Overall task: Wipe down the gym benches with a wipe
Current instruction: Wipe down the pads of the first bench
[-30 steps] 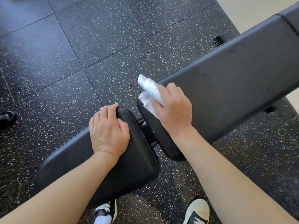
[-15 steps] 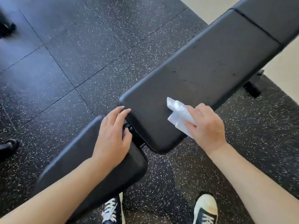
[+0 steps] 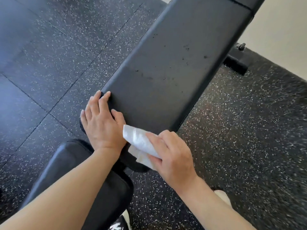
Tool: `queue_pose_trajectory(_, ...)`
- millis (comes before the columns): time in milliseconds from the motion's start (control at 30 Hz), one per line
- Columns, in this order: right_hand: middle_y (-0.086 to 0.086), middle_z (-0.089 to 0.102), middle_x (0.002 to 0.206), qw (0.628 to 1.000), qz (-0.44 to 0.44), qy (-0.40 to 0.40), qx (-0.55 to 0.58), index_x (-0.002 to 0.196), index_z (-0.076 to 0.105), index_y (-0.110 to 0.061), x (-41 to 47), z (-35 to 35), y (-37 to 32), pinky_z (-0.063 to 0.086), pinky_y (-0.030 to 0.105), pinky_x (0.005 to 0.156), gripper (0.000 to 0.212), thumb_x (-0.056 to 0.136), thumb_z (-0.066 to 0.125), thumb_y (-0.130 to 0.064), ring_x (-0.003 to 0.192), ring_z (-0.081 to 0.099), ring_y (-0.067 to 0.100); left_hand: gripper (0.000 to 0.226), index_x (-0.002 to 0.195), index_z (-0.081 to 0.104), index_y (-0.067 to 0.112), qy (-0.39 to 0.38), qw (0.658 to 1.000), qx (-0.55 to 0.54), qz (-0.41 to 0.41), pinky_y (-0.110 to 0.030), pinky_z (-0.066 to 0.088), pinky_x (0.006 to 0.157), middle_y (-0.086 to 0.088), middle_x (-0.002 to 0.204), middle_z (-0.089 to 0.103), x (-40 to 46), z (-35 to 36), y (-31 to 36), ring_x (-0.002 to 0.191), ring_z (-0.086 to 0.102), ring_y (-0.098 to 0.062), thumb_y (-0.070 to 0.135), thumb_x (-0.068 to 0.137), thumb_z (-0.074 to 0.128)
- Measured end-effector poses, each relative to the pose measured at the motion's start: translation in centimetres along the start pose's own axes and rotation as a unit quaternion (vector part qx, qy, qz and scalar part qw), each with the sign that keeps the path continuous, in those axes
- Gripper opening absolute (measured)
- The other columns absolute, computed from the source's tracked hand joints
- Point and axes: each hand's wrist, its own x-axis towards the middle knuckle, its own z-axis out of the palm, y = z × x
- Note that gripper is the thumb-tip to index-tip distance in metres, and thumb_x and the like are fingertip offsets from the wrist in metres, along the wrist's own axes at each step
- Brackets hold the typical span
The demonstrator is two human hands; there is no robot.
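Wiping the near end of the back pad, long pad mostly yet to do.

Far left: seat pad [image 3: 71,165], black, under the left forearm. Next: left hand [image 3: 103,123] laid flat on the near corner of the back pad [image 3: 174,63], fingers [image 3: 106,97] straight and spread, gripping nothing, apparently bracing. Then: white wipe [image 3: 141,143], bunched, pressed against the pad's near edge, just beside the left wrist. Right hand [image 3: 172,156] holding it, fingers curled over the bundle. Dark specks visible further up the pad. Likely next: pressing the wipe flat and sweeping up the pad's length, moving the left hand clear of the path.
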Motion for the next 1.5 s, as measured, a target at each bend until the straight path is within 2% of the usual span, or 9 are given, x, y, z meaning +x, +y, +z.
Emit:
queue_pose_trajectory(200, 0.003, 0.055, 0.097, 0.948, 0.266, 0.173, 0.021, 0.121, 0.073, -0.015, 6.6, -1.2, 6.1, 0.051, 0.04, 0.066, 0.031, 0.095, 0.065, -0.03, 0.082, 0.054, 0.023, 0.057, 0.145, 0.053, 0.019, 0.021, 1.0, 0.009, 0.013, -0.055, 0.024, 0.124, -0.004, 0.159, 0.045, 0.0, 0.6, -0.3, 0.147, 0.04, -0.032, 0.023, 0.088, 0.044)
queue_pose_trajectory(333, -0.002, 0.054, 0.102, 0.923, 0.318, 0.215, 0.035, 0.119, 0.068, -0.017, 9.8, -0.3, 5.7, 0.045, 0.034, 0.071, 0.032, 0.091, 0.061, -0.031, 0.088, 0.054, 0.022, 0.06, 0.147, 0.05, 0.021, 0.023, 1.0, 0.013, 0.013, -0.053, 0.022, 0.125, -0.002, 0.161, 0.043, 0.0, 0.9, -0.3, 0.149, 0.038, -0.029, 0.025, 0.088, 0.04)
queue_pose_trajectory(500, -0.003, 0.051, 0.098, 0.959, 0.246, 0.128, 0.054, 0.122, 0.07, -0.016, 3.4, 1.1, 0.6, 0.047, 0.036, 0.069, 0.042, 0.098, 0.068, -0.051, 0.083, 0.05, 0.023, 0.06, 0.148, 0.048, 0.022, 0.015, 1.0, 0.017, 0.007, -0.053, 0.019, 0.126, 0.0, 0.162, 0.04, 0.0, 0.9, -0.3, 0.149, 0.035, -0.029, 0.026, 0.088, 0.039)
queue_pose_trajectory(700, 0.002, 0.047, 0.09, 0.996, 0.071, 0.039, 0.022, 0.117, 0.072, -0.012, 0.6, 1.3, -0.1, 0.044, 0.044, 0.061, 0.035, 0.105, 0.053, -0.038, 0.072, 0.043, 0.024, 0.063, 0.148, 0.049, 0.018, 0.007, 1.0, 0.017, 0.0, -0.052, 0.019, 0.126, -0.004, 0.162, 0.04, 0.2, 0.8, 0.0, 0.147, 0.036, -0.033, 0.025, 0.086, 0.04)
queue_pose_trajectory(800, 0.005, 0.05, 0.084, 0.987, 0.122, 0.099, -0.007, 0.115, 0.076, -0.01, 4.5, -0.6, 4.8, 0.044, 0.042, 0.062, 0.054, 0.102, 0.058, -0.059, 0.071, 0.047, 0.028, 0.063, 0.148, 0.05, 0.015, 0.011, 1.0, 0.026, 0.01, -0.053, 0.021, 0.125, -0.006, 0.161, 0.042, 0.2, 0.7, 0.0, 0.147, 0.038, -0.034, 0.022, 0.087, 0.042)
queue_pose_trajectory(967, 0.007, 0.054, 0.088, 0.975, 0.181, 0.105, -0.071, 0.107, 0.072, -0.007, 11.7, -2.4, 8.8, 0.046, 0.043, 0.063, 0.032, 0.092, 0.073, -0.036, 0.075, 0.05, 0.029, 0.063, 0.148, 0.05, 0.015, 0.01, 0.999, 0.032, 0.012, -0.055, 0.023, 0.124, -0.006, 0.161, 0.042, 0.2, 0.7, -0.1, 0.146, 0.038, -0.034, 0.024, 0.086, 0.041)
queue_pose_trajectory(1267, 0.001, 0.052, 0.08, 0.983, -0.137, -0.099, -0.074, 0.098, 0.075, -0.014, 9.6, -1.5, 3.3, 0.038, 0.037, 0.057, 0.02, 0.079, 0.072, -0.018, 0.067, 0.045, 0.023, 0.059, 0.146, 0.051, 0.018, 0.012, 1.0, 0.026, 0.005, -0.059, 0.026, 0.122, -0.004, 0.16, 0.044, 0.4, 0.5, 0.0, 0.144, 0.04, -0.034, 0.023, 0.088, 0.041)
queue_pose_trajectory(1367, 0.006, 0.054, 0.081, 0.99, -0.096, -0.053, -0.088, 0.101, 0.076, -0.01, 13.0, -3.2, 7.9, 0.046, 0.041, 0.056, 0.034, 0.087, 0.064, -0.039, 0.067, 0.05, 0.027, 0.059, 0.144, 0.054, 0.016, 0.019, 0.999, 0.032, 0.017, -0.06, 0.027, 0.121, -0.007, 0.158, 0.046, 0.5, 0.5, 0.0, 0.144, 0.042, -0.036, 0.023, 0.087, 0.043)
queue_pose_trajectory(1500, 0.009, 0.054, 0.084, 0.995, -0.009, -0.034, -0.093, 0.107, 0.073, -0.007, 16.9, -3.0, 10.1, 0.048, 0.044, 0.057, 0.031, 0.089, 0.063, -0.029, 0.07, 0.051, 0.03, 0.059, 0.144, 0.054, 0.019, 0.016, 0.999, 0.036, 0.019, -0.057, 0.024, 0.124, -0.005, 0.16, 0.044, 0.4, 0.6, -0.2, 0.149, 0.039, -0.033, 0.023, 0.086, 0.046)
